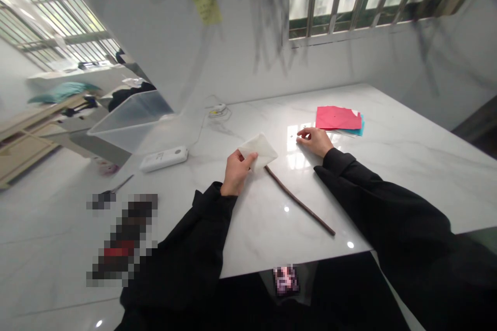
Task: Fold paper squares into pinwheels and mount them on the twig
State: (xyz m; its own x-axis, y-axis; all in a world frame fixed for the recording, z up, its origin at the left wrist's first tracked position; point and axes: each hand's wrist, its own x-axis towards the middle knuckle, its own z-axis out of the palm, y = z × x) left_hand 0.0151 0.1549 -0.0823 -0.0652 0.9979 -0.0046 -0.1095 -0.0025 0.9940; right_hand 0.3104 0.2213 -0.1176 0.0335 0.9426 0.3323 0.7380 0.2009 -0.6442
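Observation:
My left hand (236,170) grips a piece of white paper (261,151), folded or cut to a pointed shape, with the thumb on top. Just below the paper, a thin brown stick (298,201) lies slantwise on the white marbled table (256,238). My right hand (316,140) is low over the tabletop, thumb and fingertips drawn together; whatever is between them is too small to make out. A few tiny dark bits (291,136) lie by its fingertips. Behind that hand is a stack of coloured paper, with a red sheet (337,117) above a blue sheet (362,126).
A white power strip (165,159) with a cable (219,109) sits at the left, near a clear plastic bin (132,119). Scissors (116,189) and a blurred-out dark object (124,238) lie further left. A yellow note (208,8) is on the wall.

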